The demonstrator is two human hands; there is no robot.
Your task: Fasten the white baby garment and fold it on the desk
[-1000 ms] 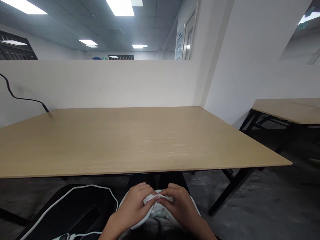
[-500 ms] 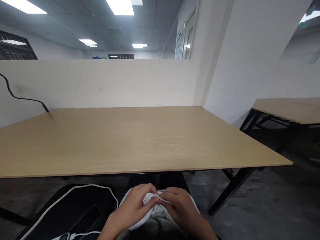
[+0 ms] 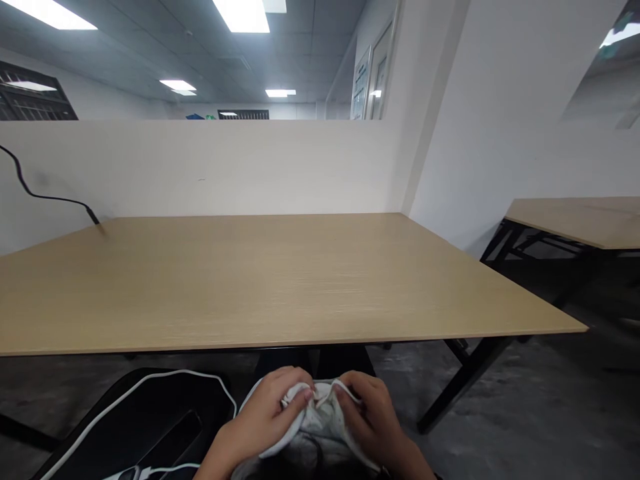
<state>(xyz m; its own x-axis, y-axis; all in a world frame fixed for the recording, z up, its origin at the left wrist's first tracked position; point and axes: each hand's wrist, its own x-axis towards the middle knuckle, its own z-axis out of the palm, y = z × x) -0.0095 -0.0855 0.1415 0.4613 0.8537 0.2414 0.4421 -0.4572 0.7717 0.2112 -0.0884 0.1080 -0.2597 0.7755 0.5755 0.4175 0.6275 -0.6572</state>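
Note:
Below the table's front edge, over the lap, lies a bunched white cloth (image 3: 320, 419) with a light, seam-like edge; what kind of article it is I cannot make out. My left hand (image 3: 273, 410) is closed on its left side, thumb and fingers pinching a fold. On the other side my right hand (image 3: 367, 410) grips the cloth's edge between thumb and fingers. A small gap of fabric shows between the two hands. A thin dark cord or strand (image 3: 315, 445) hangs over the cloth nearer to me.
A wooden table (image 3: 280, 280) stands in front, against a low white partition (image 3: 250, 167). On the left is a black seat (image 3: 135, 413) with a white cable (image 3: 150, 375) and a dark flat object (image 3: 173, 440). A black cable (image 3: 55, 198) reaches the table's back left. Another table (image 3: 590, 217) stands right.
My right hand has moved slightly right, away from my left, pulling its part of the cloth edge apart. More of the fabric between the hands shows. My left hand has barely moved.

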